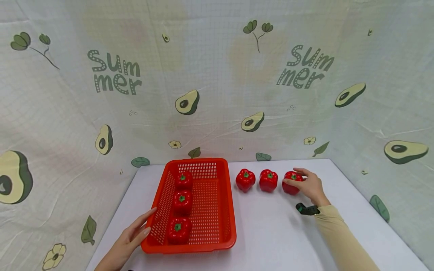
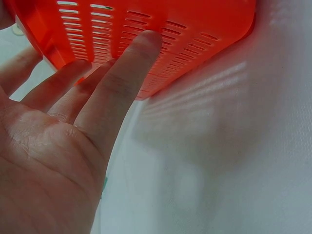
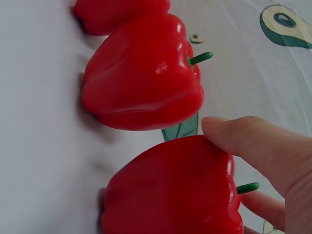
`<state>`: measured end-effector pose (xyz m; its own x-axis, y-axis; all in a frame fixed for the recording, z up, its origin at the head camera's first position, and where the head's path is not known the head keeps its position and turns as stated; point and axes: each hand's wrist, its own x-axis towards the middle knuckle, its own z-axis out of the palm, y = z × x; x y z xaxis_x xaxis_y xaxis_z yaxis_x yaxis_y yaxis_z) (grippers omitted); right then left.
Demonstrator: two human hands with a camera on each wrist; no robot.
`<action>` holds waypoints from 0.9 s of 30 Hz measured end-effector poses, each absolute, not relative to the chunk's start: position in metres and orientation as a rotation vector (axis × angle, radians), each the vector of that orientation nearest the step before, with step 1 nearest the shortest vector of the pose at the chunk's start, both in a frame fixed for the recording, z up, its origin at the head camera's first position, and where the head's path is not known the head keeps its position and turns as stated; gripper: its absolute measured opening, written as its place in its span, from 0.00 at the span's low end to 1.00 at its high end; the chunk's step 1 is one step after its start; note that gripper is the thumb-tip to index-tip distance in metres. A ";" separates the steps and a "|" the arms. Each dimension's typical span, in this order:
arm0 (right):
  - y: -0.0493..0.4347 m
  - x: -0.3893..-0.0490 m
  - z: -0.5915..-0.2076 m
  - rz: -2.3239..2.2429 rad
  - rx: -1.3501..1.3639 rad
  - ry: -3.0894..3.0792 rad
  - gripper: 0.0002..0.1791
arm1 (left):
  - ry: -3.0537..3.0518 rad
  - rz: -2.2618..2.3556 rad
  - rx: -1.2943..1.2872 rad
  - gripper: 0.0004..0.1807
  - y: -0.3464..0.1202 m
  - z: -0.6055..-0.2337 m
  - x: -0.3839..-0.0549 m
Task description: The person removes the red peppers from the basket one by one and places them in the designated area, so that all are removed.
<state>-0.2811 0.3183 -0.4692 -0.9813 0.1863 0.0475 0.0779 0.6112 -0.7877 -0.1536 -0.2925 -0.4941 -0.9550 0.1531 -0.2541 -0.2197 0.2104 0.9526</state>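
Note:
A red plastic basket (image 1: 203, 246) with slotted walls holds several red bell peppers, among them a front pepper (image 1: 178, 231), in a row along its left side. My left hand (image 1: 128, 237) rests against the basket's left wall with its fingers extended, as the left hand (image 2: 63, 131) also shows in the left wrist view. To the basket's right, my right hand (image 1: 310, 185) has its thumb and fingers round the rightmost bell pepper (image 1: 291, 188), which stands on the table. The right thumb (image 3: 253, 141) lies at that pepper's upper edge, near its green stem; the other fingers are partly hidden behind it.
Two more bell peppers, a left one (image 1: 245, 180) and a middle one (image 1: 268, 181), stand between the basket and my right hand. The white table (image 1: 271, 229) meets a cloth backdrop (image 1: 217, 139) printed with avocados at the back and sides.

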 end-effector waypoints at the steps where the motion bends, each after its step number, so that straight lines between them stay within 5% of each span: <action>1: 0.319 -0.281 -0.468 1.307 -0.224 -2.704 0.49 | 2.195 1.807 -0.063 0.31 -0.292 -0.494 -0.154; 27: 0.256 -0.275 -0.396 1.260 0.055 -2.489 0.43 | 2.194 1.821 -0.034 0.30 -0.294 -0.495 -0.154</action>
<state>-0.2746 0.2557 -0.3961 -0.9382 0.1212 0.3241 -0.1894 0.6040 -0.7742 -0.1545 -0.2941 -0.4950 -0.9579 0.1648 -0.2352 -0.2008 0.2013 0.9587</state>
